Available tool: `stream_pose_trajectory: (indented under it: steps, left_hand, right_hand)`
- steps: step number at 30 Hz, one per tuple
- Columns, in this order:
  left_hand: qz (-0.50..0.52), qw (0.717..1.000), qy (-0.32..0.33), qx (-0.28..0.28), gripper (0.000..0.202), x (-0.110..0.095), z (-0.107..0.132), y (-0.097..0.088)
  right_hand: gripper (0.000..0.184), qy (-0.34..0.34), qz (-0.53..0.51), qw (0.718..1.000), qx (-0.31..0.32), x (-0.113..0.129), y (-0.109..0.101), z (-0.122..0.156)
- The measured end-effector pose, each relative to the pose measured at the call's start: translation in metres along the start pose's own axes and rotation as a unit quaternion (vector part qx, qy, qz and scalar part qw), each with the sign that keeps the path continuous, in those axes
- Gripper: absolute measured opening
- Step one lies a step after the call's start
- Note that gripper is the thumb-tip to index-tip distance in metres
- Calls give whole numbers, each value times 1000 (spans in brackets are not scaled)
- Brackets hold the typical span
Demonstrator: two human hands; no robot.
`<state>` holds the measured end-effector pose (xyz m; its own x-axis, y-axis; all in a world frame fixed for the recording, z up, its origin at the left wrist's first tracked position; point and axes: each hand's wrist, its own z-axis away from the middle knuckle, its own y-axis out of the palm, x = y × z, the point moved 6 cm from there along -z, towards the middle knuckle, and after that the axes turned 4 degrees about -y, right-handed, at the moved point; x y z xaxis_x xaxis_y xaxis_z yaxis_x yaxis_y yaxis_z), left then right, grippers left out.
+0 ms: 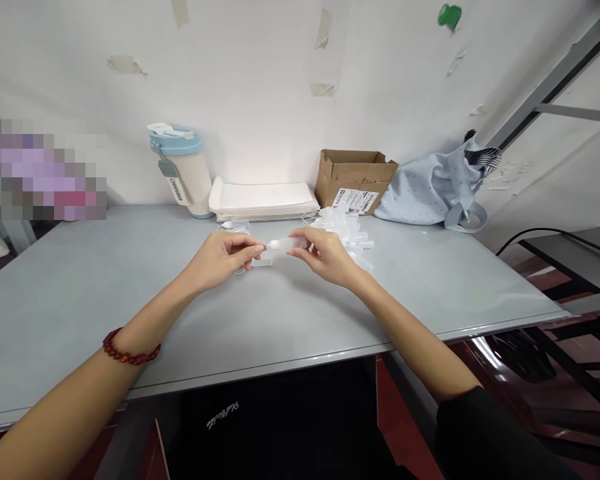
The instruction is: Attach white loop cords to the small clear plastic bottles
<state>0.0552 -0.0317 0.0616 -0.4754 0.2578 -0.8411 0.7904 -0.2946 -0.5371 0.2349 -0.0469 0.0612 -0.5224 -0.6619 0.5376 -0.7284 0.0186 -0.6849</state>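
Observation:
My right hand (323,252) is closed around a small translucent white squeeze bottle (282,244), held level above the table with its narrow nozzle pointing left. The thumb and fingers of my left hand (230,257) pinch together at the nozzle's tip. What sits between them is too small to make out. Behind and beneath the left hand lie a few similar clear pieces (263,262) with thin white loops. A heap of translucent bottles (347,227) spreads behind my right hand and partly out of sight.
Along the wall stand a cream tumbler (193,177) with a blue lid, a stack of white trays (265,200), an open cardboard box (355,183) and a light blue cloth bag (425,190). The grey table (300,320) has its front edge close to me. A blurred patch covers the far left.

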Motion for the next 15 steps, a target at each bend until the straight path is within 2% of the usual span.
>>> stream_pose_trajectory:
  steps: [5, 15]
  left_hand:
    - [38, 999, -3, 19, 27, 3, 0, 3]
    - [39, 999, -3, 8, 22, 5, 1, 8]
  right_hand:
    - [24, -9, -4, 1000, -16, 5, -2, 1]
    - [20, -16, -4, 1000, -23, 4, 5, 2]
